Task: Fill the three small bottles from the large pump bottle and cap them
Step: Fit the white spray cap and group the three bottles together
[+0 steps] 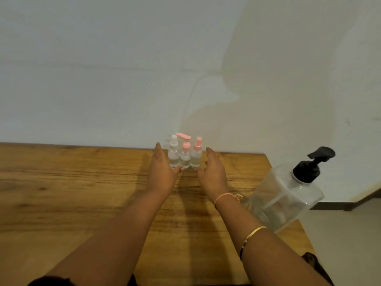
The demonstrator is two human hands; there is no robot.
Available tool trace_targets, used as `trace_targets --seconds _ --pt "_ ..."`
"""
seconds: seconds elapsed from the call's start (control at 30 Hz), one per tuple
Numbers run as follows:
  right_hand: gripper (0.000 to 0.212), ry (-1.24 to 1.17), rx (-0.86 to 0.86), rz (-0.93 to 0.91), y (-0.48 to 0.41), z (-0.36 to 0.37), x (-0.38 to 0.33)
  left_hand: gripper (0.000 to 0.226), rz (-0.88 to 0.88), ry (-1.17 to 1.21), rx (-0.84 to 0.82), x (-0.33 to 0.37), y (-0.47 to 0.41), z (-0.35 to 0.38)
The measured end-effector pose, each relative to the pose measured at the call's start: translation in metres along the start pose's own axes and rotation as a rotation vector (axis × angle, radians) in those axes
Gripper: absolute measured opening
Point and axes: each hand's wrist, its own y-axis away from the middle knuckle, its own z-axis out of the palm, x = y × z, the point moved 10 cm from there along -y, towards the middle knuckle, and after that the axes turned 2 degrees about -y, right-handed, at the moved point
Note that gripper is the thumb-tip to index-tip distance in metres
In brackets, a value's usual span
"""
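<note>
Centre of frame: a person's left hand [162, 169] and right hand [212, 174] bracket 3 small bottles [185, 156] standing in a tight row near the far edge of a wooden table [82, 193]. Both hands are released, fingers straight and gripping nothing. The left palm lies against the white-capped bottle [173, 154] with its thumb at the foot of the row, and the right hand stands just beside the pink-topped bottle [196, 155] at the other end; motion blur hides whether it touches. The middle bottle [185, 157] carries a pink pump head.

All 3 tops are on. The clear bodies seem to hold liquid, though blur leaves the levels uncertain. On that evidence the work looks to be at its closing step, the capped bottles being squared up together. What remains would call only for a light, even press from both sides so none tips, then lifting the hands away.

Right of frame, the large pump bottle [288, 195], clear with a black pump, stands at the table's right edge, well apart from the row. A pink thread band [224, 198] and a gold bangle [253, 234] circle the right wrist and forearm. A plain pale wall [123, 69] fills the upper frame, and pale floor [350, 244] shows at lower right.
</note>
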Motion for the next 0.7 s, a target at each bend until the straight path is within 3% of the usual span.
trace_targets --seconds 0.23,0.7 --pt "0.049 0.034 -0.098 0.121 0.058 -0.024 -0.007 0.094 -0.024 0.065 0.011 0.031 0.061 -0.011" --pt "0.022 0.072 -0.065 0.259 0.133 -0.138 0.024 0.075 0.065 0.153 -0.301 0.099 0.150 0.051"
